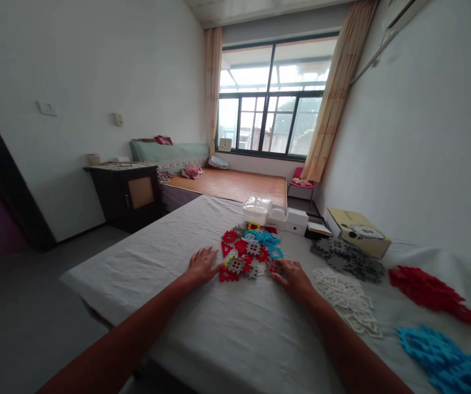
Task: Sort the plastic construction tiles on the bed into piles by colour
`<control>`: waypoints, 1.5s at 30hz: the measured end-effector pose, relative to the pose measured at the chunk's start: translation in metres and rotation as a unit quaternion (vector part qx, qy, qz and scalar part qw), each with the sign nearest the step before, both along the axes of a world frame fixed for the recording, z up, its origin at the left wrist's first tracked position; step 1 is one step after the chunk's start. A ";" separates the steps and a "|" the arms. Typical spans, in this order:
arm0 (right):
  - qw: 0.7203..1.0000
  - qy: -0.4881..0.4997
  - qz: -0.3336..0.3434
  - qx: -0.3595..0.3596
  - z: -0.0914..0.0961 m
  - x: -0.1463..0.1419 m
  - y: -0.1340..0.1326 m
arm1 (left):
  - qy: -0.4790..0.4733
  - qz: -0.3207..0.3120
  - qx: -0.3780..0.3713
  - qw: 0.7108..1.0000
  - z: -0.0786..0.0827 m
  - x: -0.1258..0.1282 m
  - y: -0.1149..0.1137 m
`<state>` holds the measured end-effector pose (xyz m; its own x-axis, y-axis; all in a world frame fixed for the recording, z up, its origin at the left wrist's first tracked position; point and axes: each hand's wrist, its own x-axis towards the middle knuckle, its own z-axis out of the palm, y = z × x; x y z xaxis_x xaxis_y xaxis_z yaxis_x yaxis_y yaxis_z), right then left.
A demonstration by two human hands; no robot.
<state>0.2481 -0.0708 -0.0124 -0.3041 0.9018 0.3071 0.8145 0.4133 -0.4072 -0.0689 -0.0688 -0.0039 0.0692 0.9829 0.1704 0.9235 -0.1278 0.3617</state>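
Observation:
A mixed heap of flat interlocking plastic pieces (250, 249), red, blue, grey and white, lies in the middle of a table covered with a white cloth (219, 323). My left hand (202, 264) rests flat on the cloth at the heap's left edge, fingers stretched toward the pieces. My right hand (292, 276) lies palm down at the heap's right edge, fingertips touching the nearest pieces. Neither hand grips anything that I can see.
Sorted piles lie to the right: white pieces (348, 298), grey pieces (348, 258), red pieces (432, 293), blue pieces (444, 358). A clear plastic tub (256, 208), white boxes (290, 219) and a cardboard box (360, 232) stand at the far edge. A bed and dark cabinet stand beyond.

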 end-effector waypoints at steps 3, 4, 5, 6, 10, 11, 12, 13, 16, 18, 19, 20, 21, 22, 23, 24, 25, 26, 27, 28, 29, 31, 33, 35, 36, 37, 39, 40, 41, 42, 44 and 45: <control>0.998 0.044 0.028 -0.023 -0.002 -0.001 -0.001 | -0.077 -0.050 0.018 0.996 -0.006 0.020 -0.001; 0.997 0.059 0.034 -0.027 -0.002 -0.001 -0.002 | -0.115 -0.069 0.018 0.991 -0.006 0.031 0.001; 0.996 0.071 0.037 -0.027 -0.001 -0.001 -0.004 | -0.149 -0.078 0.018 0.986 -0.005 0.041 0.004; 0.996 0.081 0.038 -0.023 0.000 0.000 -0.005 | -0.179 -0.078 0.027 0.980 -0.002 0.049 0.009; 0.996 0.083 0.035 0.001 0.005 0.004 -0.010 | -0.216 -0.022 0.128 0.968 0.013 0.057 0.039; 0.996 0.076 0.038 0.004 0.006 0.004 -0.011 | -0.218 0.004 0.151 0.964 0.016 0.053 0.048; 0.997 0.067 0.044 0.006 0.008 0.004 -0.012 | -0.221 0.025 0.164 0.961 0.018 0.046 0.057; 0.997 0.058 0.050 0.007 0.009 0.004 -0.013 | -0.225 0.045 0.168 0.959 0.019 0.039 0.065; 0.997 0.035 0.064 0.010 0.013 0.000 -0.015 | -0.239 0.073 0.173 0.953 0.012 0.018 0.080; 0.997 0.037 0.065 0.014 0.016 -0.001 -0.016 | -0.239 0.083 0.174 0.952 0.004 0.008 0.083; 0.997 0.044 0.064 0.015 0.016 -0.002 -0.017 | -0.235 0.078 0.174 0.953 0.000 0.005 0.083; 0.996 0.058 0.059 0.013 0.018 -0.002 -0.017 | -0.230 0.070 0.172 0.955 -0.003 0.003 0.083; 0.996 0.078 0.052 0.007 0.019 -0.001 -0.017 | -0.225 0.061 0.168 0.958 -0.006 0.001 0.082; 0.994 0.103 0.043 -0.005 0.020 -0.001 -0.017 | -0.221 0.052 0.163 0.960 -0.007 0.001 0.082; 0.991 0.130 0.031 -0.018 0.022 0.001 -0.017 | -0.218 0.046 0.160 0.962 -0.008 0.001 0.083; 0.987 0.156 0.019 -0.029 0.025 0.003 -0.017 | -0.215 0.040 0.156 0.963 -0.008 0.001 0.083; 0.983 0.178 0.005 -0.038 0.027 0.005 -0.015 | -0.211 0.035 0.153 0.965 -0.008 0.001 0.083; 0.980 0.192 -0.009 -0.042 0.031 0.010 -0.013 | -0.207 0.030 0.151 0.966 -0.008 0.002 0.084; 0.978 0.200 -0.025 -0.043 0.035 0.016 -0.011 | -0.203 0.026 0.150 0.967 -0.007 0.002 0.084; 0.977 0.203 -0.043 -0.042 0.040 0.024 -0.007 | -0.199 0.023 0.149 0.968 -0.007 0.002 0.084; 0.977 0.201 -0.064 -0.041 0.045 0.035 -0.002 | -0.194 0.022 0.146 0.970 -0.007 0.002 0.083; 0.977 0.174 -0.115 -0.029 0.055 0.066 0.008 | -0.184 0.020 0.137 0.973 -0.006 0.002 0.082; 0.973 0.127 -0.191 -0.001 0.063 0.108 0.018 | -0.175 0.014 0.125 0.976 -0.005 0.003 0.081; 0.953 0.086 -0.288 0.029 0.066 0.156 0.025 | -0.167 0.005 0.114 0.979 -0.003 0.004 0.078; 0.939 0.077 -0.334 0.035 0.064 0.180 0.027 | -0.163 0.000 0.111 0.980 -0.001 0.005 0.077; 0.922 0.073 -0.378 0.035 0.061 0.201 0.029 | -0.161 -0.005 0.108 0.981 0.000 0.006 0.076; 0.898 0.066 -0.433 0.027 0.052 0.234 0.031 | -0.161 -0.010 0.103 0.982 0.001 0.007 0.075; 0.893 0.063 -0.444 0.024 0.046 0.244 0.032 | -0.162 -0.008 0.100 0.982 0.001 0.006 0.075; 0.893 0.061 -0.445 0.023 0.041 0.250 0.034 | -0.163 -0.004 0.097 0.982 0.001 0.006 0.075; 0.895 0.060 -0.441 0.025 0.037 0.252 0.036 | -0.163 -0.001 0.095 0.982 0.001 0.006 0.076; 0.904 0.057 -0.422 0.030 0.030 0.249 0.042 | -0.163 0.000 0.093 0.982 -0.001 0.004 0.077; 0.910 0.054 -0.411 0.030 0.028 0.247 0.044 | -0.162 -0.003 0.092 0.982 -0.002 0.004 0.077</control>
